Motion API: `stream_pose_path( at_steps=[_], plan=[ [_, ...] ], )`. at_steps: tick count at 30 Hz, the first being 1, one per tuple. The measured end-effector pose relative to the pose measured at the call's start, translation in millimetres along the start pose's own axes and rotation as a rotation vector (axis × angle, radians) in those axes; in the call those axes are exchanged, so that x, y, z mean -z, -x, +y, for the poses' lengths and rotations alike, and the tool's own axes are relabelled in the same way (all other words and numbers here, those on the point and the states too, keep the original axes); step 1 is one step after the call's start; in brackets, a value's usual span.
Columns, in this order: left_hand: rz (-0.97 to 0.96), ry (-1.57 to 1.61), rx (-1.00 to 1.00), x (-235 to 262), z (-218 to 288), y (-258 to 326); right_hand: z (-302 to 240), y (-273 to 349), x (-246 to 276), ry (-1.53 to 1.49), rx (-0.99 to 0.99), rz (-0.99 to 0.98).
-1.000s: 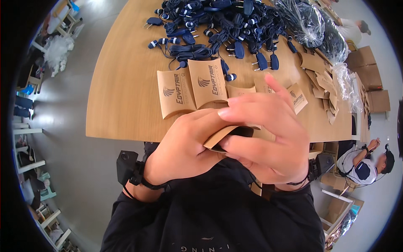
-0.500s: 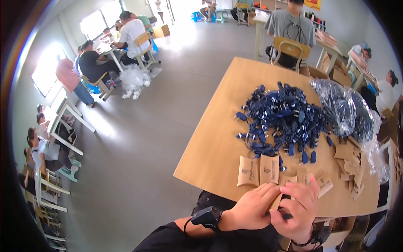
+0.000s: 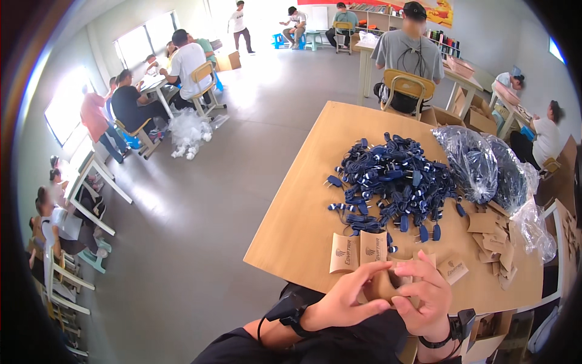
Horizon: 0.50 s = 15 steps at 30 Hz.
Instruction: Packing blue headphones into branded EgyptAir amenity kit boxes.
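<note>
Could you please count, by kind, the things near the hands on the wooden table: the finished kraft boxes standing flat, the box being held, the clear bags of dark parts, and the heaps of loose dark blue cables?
Flat kraft boxes lying side by side: 2
Kraft box held in both hands: 1
Clear bags of dark parts: 2
Heap of loose dark blue cables: 1
Total: 6

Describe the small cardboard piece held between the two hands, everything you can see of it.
The cardboard piece is a small, plain brown sleeve of thin card, like the flat printed ones lying just beyond it on the table. It is held over the table's near edge, close to the body. The left hand grips its left side with fingers across the top; the right hand cups its right side. Fingers hide most of it, so its exact shape is unclear.
</note>
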<state>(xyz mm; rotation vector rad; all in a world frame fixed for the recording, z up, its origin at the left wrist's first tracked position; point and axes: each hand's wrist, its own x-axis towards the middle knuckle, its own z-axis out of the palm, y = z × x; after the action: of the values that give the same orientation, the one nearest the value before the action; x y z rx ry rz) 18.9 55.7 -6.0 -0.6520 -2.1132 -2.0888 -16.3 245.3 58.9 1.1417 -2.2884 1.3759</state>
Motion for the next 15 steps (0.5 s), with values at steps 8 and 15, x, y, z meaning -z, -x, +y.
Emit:
stream_pose_path(
  at_steps=[8,15],
  plan=[
    [0.042,-0.082,-0.100,0.0,3.5,0.0,10.7,1.7,4.3,0.068,0.097,-0.092],
    [0.024,-0.175,0.045,-1.7,11.9,2.2,4.7,-2.2,-0.7,0.164,0.119,-0.185]
  ],
)
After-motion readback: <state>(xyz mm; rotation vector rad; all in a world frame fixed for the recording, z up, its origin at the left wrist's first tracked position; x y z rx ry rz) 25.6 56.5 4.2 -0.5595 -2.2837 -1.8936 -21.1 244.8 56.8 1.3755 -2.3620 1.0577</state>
